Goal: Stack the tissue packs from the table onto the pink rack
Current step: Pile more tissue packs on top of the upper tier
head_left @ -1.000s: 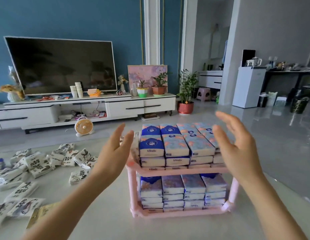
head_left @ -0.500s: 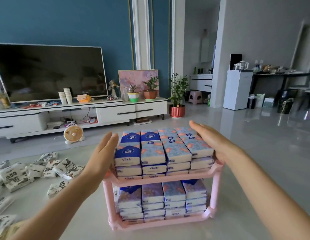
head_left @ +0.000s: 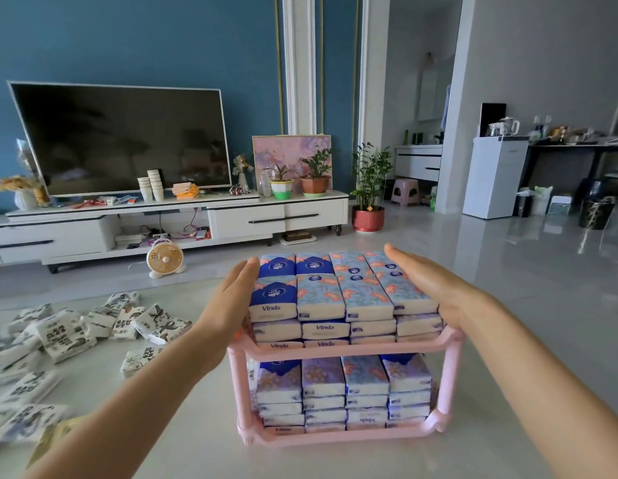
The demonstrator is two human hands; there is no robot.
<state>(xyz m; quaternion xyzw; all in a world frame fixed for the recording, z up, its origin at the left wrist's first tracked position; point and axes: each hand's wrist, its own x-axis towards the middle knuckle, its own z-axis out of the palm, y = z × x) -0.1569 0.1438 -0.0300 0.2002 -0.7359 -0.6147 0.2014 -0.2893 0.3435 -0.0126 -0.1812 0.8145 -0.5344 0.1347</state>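
A pink two-tier rack (head_left: 342, 350) stands on the white table (head_left: 203, 426) in front of me. Both tiers hold stacked blue and floral tissue packs (head_left: 342, 295). My left hand (head_left: 231, 302) presses flat with straight fingers against the left side of the upper stack. My right hand (head_left: 425, 285) lies flat against the right side of that stack, its fingers along the top right pack. Several white tissue packs with black print (head_left: 72, 330) lie scattered on the table to the left.
A yellowish pack (head_left: 50, 440) lies near the table's front left edge. Beyond the table are a small orange fan (head_left: 164, 259) on the floor, a white TV cabinet (head_left: 169, 226) with a large TV, and a potted plant (head_left: 368, 191).
Both hands have closed in from apart and now press the two sides of the upper stack. The view has shifted, so the rack sits more to the right and nearer.
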